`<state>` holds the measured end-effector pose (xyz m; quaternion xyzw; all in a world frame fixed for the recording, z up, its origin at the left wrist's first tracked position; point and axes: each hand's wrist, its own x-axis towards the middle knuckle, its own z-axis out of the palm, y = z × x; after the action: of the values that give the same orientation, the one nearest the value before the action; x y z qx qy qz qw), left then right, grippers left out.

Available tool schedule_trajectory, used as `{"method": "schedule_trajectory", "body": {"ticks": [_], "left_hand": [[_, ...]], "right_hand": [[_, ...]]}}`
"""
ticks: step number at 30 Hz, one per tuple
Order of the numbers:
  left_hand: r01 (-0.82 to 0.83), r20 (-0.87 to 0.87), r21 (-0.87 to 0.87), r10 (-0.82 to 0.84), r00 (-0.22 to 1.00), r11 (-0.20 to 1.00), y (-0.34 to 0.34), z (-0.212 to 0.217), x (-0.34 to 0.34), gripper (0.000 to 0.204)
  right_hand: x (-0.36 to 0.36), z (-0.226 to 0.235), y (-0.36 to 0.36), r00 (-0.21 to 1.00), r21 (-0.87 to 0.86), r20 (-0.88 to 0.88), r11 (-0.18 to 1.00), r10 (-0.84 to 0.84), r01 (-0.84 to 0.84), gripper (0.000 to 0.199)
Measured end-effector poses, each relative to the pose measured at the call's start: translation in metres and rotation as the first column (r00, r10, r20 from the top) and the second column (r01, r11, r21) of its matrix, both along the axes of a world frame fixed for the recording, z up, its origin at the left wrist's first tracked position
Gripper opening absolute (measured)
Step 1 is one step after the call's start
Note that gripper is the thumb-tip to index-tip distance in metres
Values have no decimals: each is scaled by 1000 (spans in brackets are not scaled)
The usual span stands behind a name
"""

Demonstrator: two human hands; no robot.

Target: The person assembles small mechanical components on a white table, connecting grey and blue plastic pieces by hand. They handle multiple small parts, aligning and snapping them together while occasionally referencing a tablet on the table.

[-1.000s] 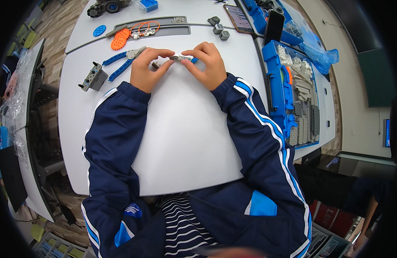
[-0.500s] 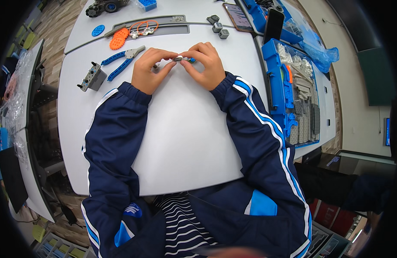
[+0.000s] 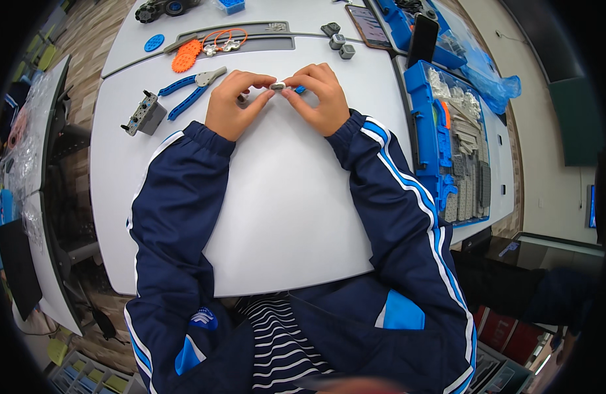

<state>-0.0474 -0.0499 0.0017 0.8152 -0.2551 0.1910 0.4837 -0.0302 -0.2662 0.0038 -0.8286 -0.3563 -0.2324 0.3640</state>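
Observation:
My left hand [image 3: 232, 102] and my right hand [image 3: 321, 98] meet above the far half of the white table. Between their thumbs and forefingers they pinch a small grey and white building piece [image 3: 278, 86]. A bit of blue [image 3: 300, 88] shows under my right fingers; whether it belongs to the same piece I cannot tell. Left of my left hand lie pliers with blue handles [image 3: 184, 98], their jaws pointing toward my knuckles. Farther left stands a grey block assembly with black pegs [image 3: 144, 114].
A blue case [image 3: 441, 190] full of grey and white parts stands at the right, with a phone [image 3: 422, 39] upright behind it. Along the back are a grey tray [image 3: 263, 43], an orange perforated piece [image 3: 186, 56], a blue disc [image 3: 154, 43] and small grey cubes [image 3: 337, 41].
Both hands stay pinched on the small piece, which has turned a little to show more of its pale face. The whole view has shifted slightly.

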Motion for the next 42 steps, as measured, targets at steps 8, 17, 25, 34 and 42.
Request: {"method": "schedule_trajectory", "body": {"ticks": [8, 17, 25, 34, 42], "left_hand": [[13, 21, 19, -13, 1000, 1000, 0, 0, 1, 21], [4, 42, 31, -5, 999, 1000, -1, 3, -1, 20], [11, 30, 50, -13, 999, 999, 0, 3, 0, 20], [52, 14, 9, -52, 999, 999, -2, 1, -1, 19], [61, 31, 94, -64, 997, 994, -2, 4, -4, 23]], "right_hand": [[1, -1, 2, 1000, 27, 20, 999, 16, -16, 17], [1, -2, 2, 999, 19, 29, 1000, 22, -22, 16], [0, 0, 2, 1000, 23, 22, 1000, 18, -18, 17], [-5, 2, 7, 997, 17, -5, 997, 82, -82, 25], [-9, 3, 8, 987, 99, -116, 990, 114, -103, 26]]}}
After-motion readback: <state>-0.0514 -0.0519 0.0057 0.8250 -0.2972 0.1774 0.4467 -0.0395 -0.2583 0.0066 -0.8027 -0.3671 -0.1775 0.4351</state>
